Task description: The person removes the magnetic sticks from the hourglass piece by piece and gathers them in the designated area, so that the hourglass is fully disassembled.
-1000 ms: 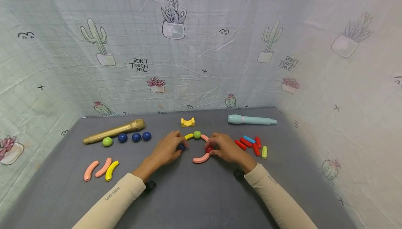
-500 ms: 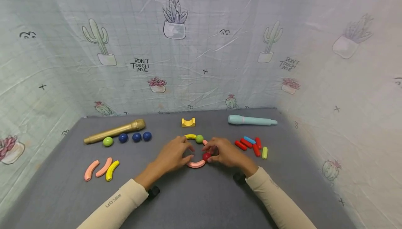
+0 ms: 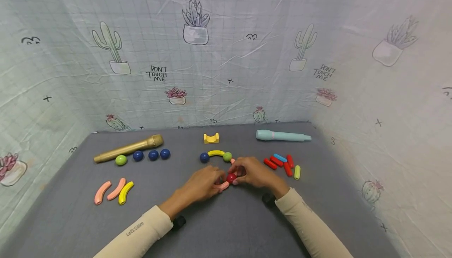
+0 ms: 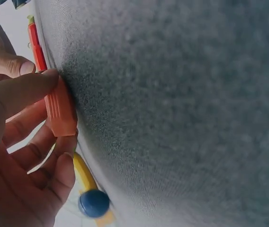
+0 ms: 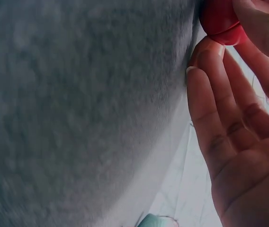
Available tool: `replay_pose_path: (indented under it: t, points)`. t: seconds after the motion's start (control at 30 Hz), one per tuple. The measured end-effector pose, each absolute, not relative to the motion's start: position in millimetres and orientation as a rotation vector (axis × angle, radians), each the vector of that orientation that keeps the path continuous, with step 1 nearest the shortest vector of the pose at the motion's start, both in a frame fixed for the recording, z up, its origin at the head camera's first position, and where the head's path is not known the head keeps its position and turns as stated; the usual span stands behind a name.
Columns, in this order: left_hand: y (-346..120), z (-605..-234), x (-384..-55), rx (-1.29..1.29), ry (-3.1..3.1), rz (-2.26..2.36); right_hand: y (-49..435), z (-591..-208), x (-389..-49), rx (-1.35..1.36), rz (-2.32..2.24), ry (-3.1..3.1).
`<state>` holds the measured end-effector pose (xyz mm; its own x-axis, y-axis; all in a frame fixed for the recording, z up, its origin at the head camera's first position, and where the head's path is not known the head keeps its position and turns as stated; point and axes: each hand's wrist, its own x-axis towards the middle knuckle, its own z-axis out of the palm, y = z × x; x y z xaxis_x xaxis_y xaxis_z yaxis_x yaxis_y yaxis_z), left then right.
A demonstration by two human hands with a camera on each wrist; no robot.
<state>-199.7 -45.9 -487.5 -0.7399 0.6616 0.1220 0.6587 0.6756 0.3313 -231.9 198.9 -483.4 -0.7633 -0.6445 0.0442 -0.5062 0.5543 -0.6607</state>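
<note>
In the head view my left hand (image 3: 205, 182) pinches a salmon-pink curved piece (image 3: 222, 186); the left wrist view shows thumb and fingers on either side of that pink piece (image 4: 61, 109). My right hand (image 3: 254, 172) holds a red ball (image 3: 231, 178) between thumb and fingers, right at the pink piece's end. Another pink curved piece (image 3: 232, 161) is mostly hidden behind the right hand. It runs up to a green ball (image 3: 227, 156), which meets a yellow curved piece (image 3: 216, 153) with a blue ball (image 3: 204, 157) at its far end. Together they form a partial ring.
Loose balls, among them a green ball (image 3: 121, 160), lie by a gold microphone (image 3: 128, 149) at left, above loose curved pieces (image 3: 102, 192). A yellow cradle block (image 3: 211, 138) stands behind the ring. At right are a light-blue microphone (image 3: 282, 135) and several short rods (image 3: 288, 168).
My left hand has left the blue ball, come nearer and taken hold of the front pink curved piece. My right hand has shifted slightly left and nearer with the red ball.
</note>
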Motion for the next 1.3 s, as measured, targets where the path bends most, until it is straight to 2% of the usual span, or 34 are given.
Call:
replay_pose_path:
  t: [0.23,0.57,0.97,1.3]
  points:
    - [-59.0,-489.5,-197.9,1.134,2.81,0.721,192.6,-484.3,-225.9,-0.923,-1.052,2.618]
    - [-119.6,-481.6,-191.7,0.873,2.831,0.905,199.4,-483.5,-232.6,-0.834,-1.115,2.825]
    - [-210.0,-477.0,-184.8,0.585,2.958,0.732,209.2,-486.2,-241.7,-0.929,-0.939,2.731]
    - [-255.0,-478.4,-174.5,0.439,3.037,0.604,203.5,-480.5,-237.2,-0.899,-0.858,2.78]
